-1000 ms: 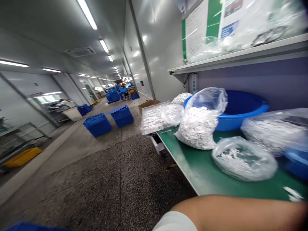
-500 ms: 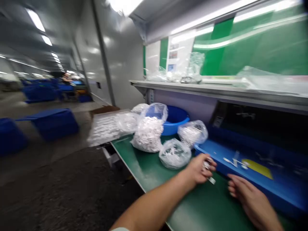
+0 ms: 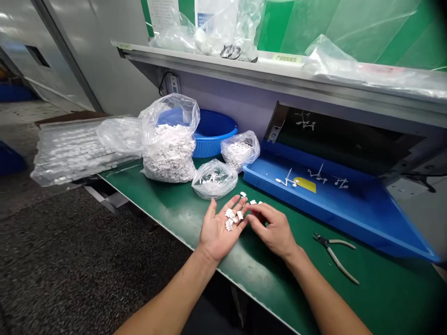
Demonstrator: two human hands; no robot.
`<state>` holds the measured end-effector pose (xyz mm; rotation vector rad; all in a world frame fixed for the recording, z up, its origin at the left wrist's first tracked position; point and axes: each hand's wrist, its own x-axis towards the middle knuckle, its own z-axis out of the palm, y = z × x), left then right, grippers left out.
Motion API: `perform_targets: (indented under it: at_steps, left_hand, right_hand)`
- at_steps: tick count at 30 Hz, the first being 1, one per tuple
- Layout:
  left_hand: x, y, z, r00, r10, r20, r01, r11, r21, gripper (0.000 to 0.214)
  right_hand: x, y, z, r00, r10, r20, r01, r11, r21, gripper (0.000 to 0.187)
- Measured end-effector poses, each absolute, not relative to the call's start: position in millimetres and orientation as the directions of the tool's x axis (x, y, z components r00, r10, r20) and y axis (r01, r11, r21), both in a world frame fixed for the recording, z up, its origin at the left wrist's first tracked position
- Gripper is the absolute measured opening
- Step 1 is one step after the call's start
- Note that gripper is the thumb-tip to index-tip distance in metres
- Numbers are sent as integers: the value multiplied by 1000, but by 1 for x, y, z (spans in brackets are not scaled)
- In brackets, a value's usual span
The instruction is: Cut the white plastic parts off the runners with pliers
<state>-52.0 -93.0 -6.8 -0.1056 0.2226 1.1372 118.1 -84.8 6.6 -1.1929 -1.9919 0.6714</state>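
Observation:
My left hand lies palm up just above the green bench mat, with a small heap of white plastic pieces resting on its palm and fingers. My right hand is curled beside it, fingertips at the left hand's fingers. Whether those fingertips pinch anything is hidden. A few more white pieces lie just beyond the fingers. A small clear bag of white pieces sits just past my left hand.
A blue tray holds white plastic sprues, with steel pliers in front of it. Further left stand a full clear bag of white pieces, a smaller bag, a blue basin and bagged sheets. A shelf runs above.
My view has swung from the aisle onto the bench. Both hands have come together at the middle of the mat, and my left hand now lies palm up with the pieces.

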Motion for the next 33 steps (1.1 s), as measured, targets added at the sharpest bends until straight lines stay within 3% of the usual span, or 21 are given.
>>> perform_targets:
  at_steps: [5,12,24,33]
  left_hand:
    - [-56,-105,-20,413,877,-244,-904,428,10,66]
    - [-55,-102,-25,410,883,-228,-910,414,-32,67]
    - [-54,-104,-24,414,879,-236,-908,415,-46,69]
    - [-54,-104,-24,419,884,-208,-908,408,-94,64]
  right_hand:
    - [98,-94,2,-481,852,208,554,479,-681,32]
    - [101,-91,-7,-443,871,210,614,466,-637,16]
    - [97,-93,-7,-407,883,232,669,461,-583,23]
    - [98,-91,-10,-342,897,279,713,441,-545,15]
